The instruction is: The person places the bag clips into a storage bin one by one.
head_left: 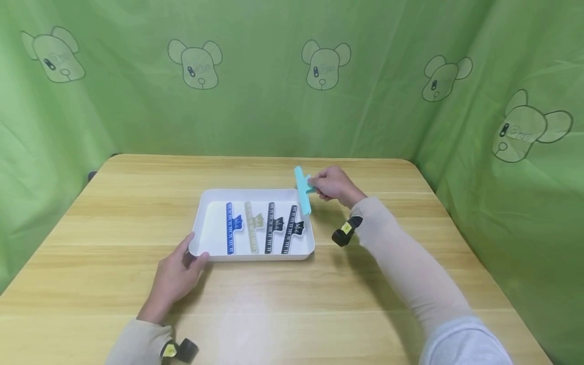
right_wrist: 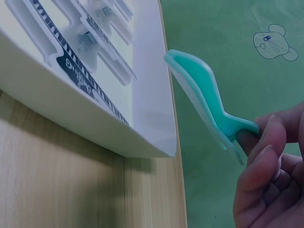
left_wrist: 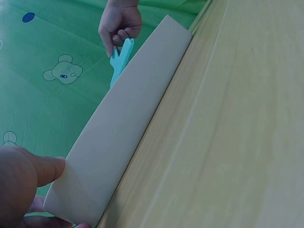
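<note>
My right hand (head_left: 335, 183) pinches the handle of a turquoise bag clip (head_left: 302, 191), which is over the tray's far right corner. In the right wrist view, the clip (right_wrist: 204, 95) points toward the tray with its long bar. My left hand (head_left: 175, 274) grips the near left corner of the white tray (head_left: 255, 257), thumb on the front side. Inside the tray lie a blue clip (head_left: 229, 228), a beige clip (head_left: 250, 228) and two black clips, one in the middle (head_left: 270, 228) and one farther right (head_left: 289, 230), all with piano-key patterns.
The tray stands on a light wooden table (head_left: 274, 309). Green curtains (head_left: 260, 111) printed with mouse faces hang behind and at both sides. Each forearm wears a black wrist camera, the right one (head_left: 347, 231) close beside the tray.
</note>
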